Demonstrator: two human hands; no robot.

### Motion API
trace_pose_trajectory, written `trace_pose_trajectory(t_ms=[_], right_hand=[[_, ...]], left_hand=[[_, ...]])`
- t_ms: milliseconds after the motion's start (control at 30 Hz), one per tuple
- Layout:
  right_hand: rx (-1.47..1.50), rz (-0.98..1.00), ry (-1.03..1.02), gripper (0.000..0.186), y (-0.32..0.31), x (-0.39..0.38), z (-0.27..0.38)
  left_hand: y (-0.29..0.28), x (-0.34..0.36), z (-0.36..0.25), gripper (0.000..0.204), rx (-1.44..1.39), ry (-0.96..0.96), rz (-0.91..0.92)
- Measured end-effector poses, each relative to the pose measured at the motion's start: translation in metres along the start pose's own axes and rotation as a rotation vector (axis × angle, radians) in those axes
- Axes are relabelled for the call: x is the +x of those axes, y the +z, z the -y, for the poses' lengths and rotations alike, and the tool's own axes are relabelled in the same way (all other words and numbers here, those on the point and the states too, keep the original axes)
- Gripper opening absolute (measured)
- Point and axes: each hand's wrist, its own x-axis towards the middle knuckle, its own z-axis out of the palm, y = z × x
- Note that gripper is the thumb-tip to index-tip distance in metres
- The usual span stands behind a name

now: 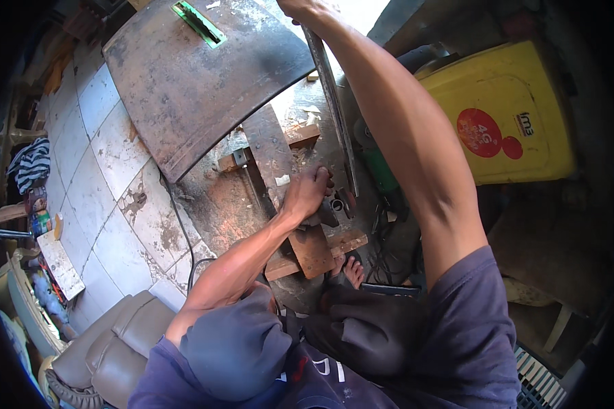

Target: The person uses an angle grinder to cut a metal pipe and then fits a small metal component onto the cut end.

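Observation:
My left hand (307, 193) is closed in a fist low over a long brown board (269, 146). What its fingers hold is hidden, though a dark metal piece with a round hole (336, 204) shows beside it. My right arm stretches far forward, and my right hand (310, 9), partly cut off by the top edge, is closed at the upper end of a long narrow metal bar (333, 102). That bar slants down toward my left hand, its lower end beside the dark metal piece.
A worn metal saw table top (198, 82) with a green slotted insert (199, 24) lies ahead on the left. Wooden crosspieces (303, 136) support the board. A yellow plastic panel (505, 112) stands right; a black cable (184, 221) crosses the tiles. My bare foot (353, 271) is below.

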Motion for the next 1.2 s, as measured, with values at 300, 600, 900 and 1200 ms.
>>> trace_pose_trajectory(t_ms=[300,600,900,1200], right_hand=[[0.106,0.105,0.001,0.1,0.045,0.075,-0.095],[0.048,-0.137,-0.169,0.088,-0.022,0.017,-0.049],[0.011,-0.199,-0.212,0.071,-0.051,0.032,-0.062],[-0.131,-0.215,-0.117,0.064,-0.109,-0.014,-0.05]], left_hand=[[0.002,-0.002,-0.002,0.04,0.04,0.014,-0.031],[0.003,0.0,0.005,0.038,0.081,0.06,-0.022],[-0.001,-0.02,0.004,0.036,0.073,0.175,0.019],[0.003,0.01,-0.003,0.034,-0.019,0.255,0.25]])
